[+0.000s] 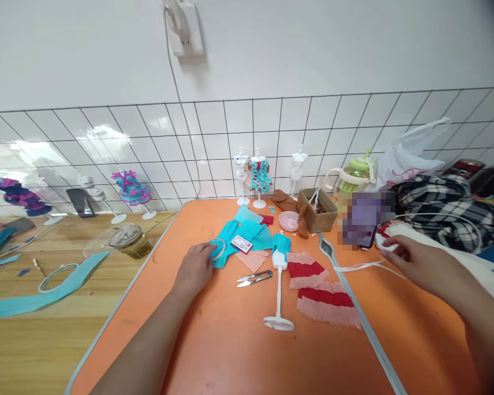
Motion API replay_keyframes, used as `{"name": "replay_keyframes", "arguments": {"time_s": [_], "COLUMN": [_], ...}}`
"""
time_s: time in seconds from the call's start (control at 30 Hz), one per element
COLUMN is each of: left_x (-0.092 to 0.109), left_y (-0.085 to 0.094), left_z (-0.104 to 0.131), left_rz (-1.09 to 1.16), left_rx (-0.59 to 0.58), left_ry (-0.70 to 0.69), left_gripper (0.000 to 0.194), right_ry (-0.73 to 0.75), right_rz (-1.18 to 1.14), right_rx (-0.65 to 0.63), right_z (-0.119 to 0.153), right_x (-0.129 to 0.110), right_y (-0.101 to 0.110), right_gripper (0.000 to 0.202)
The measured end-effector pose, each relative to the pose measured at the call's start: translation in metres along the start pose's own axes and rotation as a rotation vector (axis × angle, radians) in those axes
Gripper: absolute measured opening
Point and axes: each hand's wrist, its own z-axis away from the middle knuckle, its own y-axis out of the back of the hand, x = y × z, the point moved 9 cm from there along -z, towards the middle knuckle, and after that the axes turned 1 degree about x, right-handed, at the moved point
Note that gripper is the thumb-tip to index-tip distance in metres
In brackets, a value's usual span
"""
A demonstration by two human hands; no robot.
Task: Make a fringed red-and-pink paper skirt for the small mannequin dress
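My left hand [196, 267] rests on the orange table [230, 351], its fingertips on a clear tape roll [218, 248] that lies on teal crepe paper [247, 233]. My right hand [415, 262] reaches to the right and its fingers touch a small white object [385, 241] joined to a white cable [358, 267]. Between the hands a white mannequin stand [279, 285] with a teal top lies flat, beside red and pink fringed strips [321, 291]. Small thread snips [254, 278] lie near the left hand.
Three dress-form stands [258, 175] line the tiled wall behind a pink dish [288, 220] and a cardboard box [318, 208]. A green jug [354, 175], white bag and plaid cloth [436, 206] sit at right. On the wooden table at left: a glass cup [125, 241], teal strip, more dressed stands.
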Motion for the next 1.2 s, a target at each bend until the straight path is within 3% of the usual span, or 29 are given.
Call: {"name": "replay_keyframes", "arguments": {"time_s": [0.1,0.17,0.2,0.23,0.3,0.43,0.47,0.5,0.53,0.6,0.67,0.73,0.87,0.97,1.1,1.2], "left_x": [0.057,0.106,0.127,0.140,0.149,0.120,0.111,0.103,0.099,0.103,0.117,0.127,0.148,0.153,0.148,0.137], "left_y": [0.012,0.007,0.001,-0.003,-0.012,-0.017,-0.015,-0.011,-0.007,-0.001,0.002,-0.007,-0.045,-0.065,-0.079,-0.061], "left_z": [0.011,0.027,0.036,0.042,0.045,0.028,0.022,0.016,0.009,-0.002,-0.011,-0.015,-0.005,0.002,0.006,0.000], "left_rz": [0.132,0.222,0.236,0.239,0.231,0.253,0.270,0.288,0.306,0.319,0.292,0.224,0.085,0.071,0.158,0.198], "left_rx": [0.086,0.021,-0.034,-0.051,-0.065,-0.064,-0.058,-0.052,-0.046,-0.063,-0.077,-0.161,-0.439,-0.512,-0.532,-0.433], "left_ry": [-0.278,-0.539,-0.644,-0.693,-0.677,-0.433,-0.360,-0.294,-0.235,-0.178,-0.153,-0.047,0.051,0.083,0.114,0.160], "left_gripper": [0.033,0.031,0.030,0.027,0.025,0.028,0.029,0.029,0.029,0.029,0.032,0.045,0.064,0.055,0.057,0.062], "right_ry": [0.141,0.231,0.236,0.237,0.239,0.259,0.263,0.269,0.294,0.387,0.395,0.215,0.079,0.066,0.132,0.220], "right_rz": [0.019,0.036,0.086,0.130,0.217,0.245,0.198,0.125,0.040,-0.106,-0.067,0.086,0.122,0.086,-0.035,-0.219], "right_rx": [-0.162,-0.249,-0.197,-0.079,0.293,1.152,1.279,1.310,1.214,0.784,0.243,-0.097,-0.187,-0.189,-0.183,-0.170], "right_z": [0.015,0.020,0.018,0.014,0.014,0.069,0.084,0.090,0.084,0.051,0.017,-0.005,-0.023,-0.022,-0.015,-0.001], "right_x": [-0.072,-0.111,-0.122,-0.130,-0.139,-0.138,-0.135,-0.133,-0.133,-0.145,-0.158,-0.145,-0.127,-0.123,-0.128,-0.142], "right_y": [-0.018,-0.032,-0.030,-0.021,0.017,0.103,0.114,0.119,0.117,0.086,0.020,-0.044,-0.106,-0.122,-0.104,-0.071], "right_gripper": [0.022,0.022,0.021,0.021,0.025,0.026,0.025,0.024,0.025,0.025,0.027,0.029,0.023,0.015,0.010,0.016]}}
